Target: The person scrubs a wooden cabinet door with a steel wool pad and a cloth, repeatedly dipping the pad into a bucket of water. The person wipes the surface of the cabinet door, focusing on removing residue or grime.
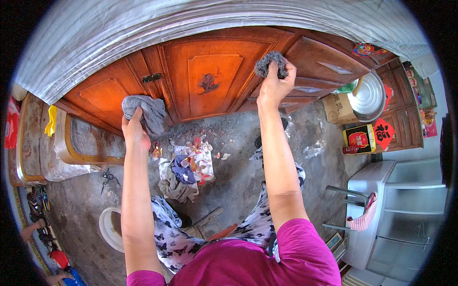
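Observation:
A long orange-brown wooden cabinet (pixel 179 71) with panelled doors stands in front of me. Bunched grey cloth (pixel 155 114) fills my left hand (pixel 134 129), whose fingers are closed around it near the lower part of the left door. A dark grey, wiry scouring pad (pixel 264 66) is pinched in my right hand (pixel 277 90), at the right side of the middle door. Near the middle of that door's panel is a dark patch (pixel 208 83). A small dark metal latch (pixel 151 77) sits between the doors.
Rags and scraps lie in a pile (pixel 183 169) on the grey floor below the cabinet. A white bucket (pixel 103 231) stands left of my legs. At right are a cardboard box (pixel 338 108), a round metal lid (pixel 369 97) and a metal-framed chair (pixel 350 193).

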The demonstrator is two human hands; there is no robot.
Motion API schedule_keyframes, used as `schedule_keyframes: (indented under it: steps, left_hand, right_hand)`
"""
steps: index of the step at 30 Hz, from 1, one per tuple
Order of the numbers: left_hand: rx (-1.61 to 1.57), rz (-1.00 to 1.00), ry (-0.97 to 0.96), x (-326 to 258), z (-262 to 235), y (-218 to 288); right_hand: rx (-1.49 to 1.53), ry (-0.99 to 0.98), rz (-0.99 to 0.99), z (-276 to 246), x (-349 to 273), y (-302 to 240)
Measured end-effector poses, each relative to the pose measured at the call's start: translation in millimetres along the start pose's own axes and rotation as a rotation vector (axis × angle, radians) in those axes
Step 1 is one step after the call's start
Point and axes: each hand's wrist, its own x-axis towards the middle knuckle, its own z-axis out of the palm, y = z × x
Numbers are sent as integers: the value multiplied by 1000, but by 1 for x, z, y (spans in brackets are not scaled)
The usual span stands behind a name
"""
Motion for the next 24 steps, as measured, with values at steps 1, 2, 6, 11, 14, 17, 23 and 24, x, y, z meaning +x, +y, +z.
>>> schedule_keyframes:
  steps: [1, 2, 6, 11, 14, 17, 23, 24]
  left_hand:
    - [1, 0, 8, -2, 3, 0]
    - [4, 1, 18, -5, 4, 1]
    - [3, 35, 52, 4, -16, 3]
    - [-39, -11, -13, -4, 14, -2]
    - [5, 22, -2, 6, -5, 0]
    - [30, 20, 9, 4, -7, -1]
    - [45, 35, 7, 2, -15, -2]
    - [34, 34, -6, 3, -10, 0]
  right_hand:
    - [-9, 10, 14, -2, -4, 4]
    - [-16, 18, 31, -6, -14, 13]
    - [119, -13, 286, -26, -87, 93]
    - [-156, 300, 817, -108, -132, 232]
    - [-105, 457, 1091, -92, -154, 227]
    - [84, 518, 1114, -69, -140, 200]
    - [147, 226, 520, -4, -73, 43]
    - [161, 144, 328, 0, -58, 35]
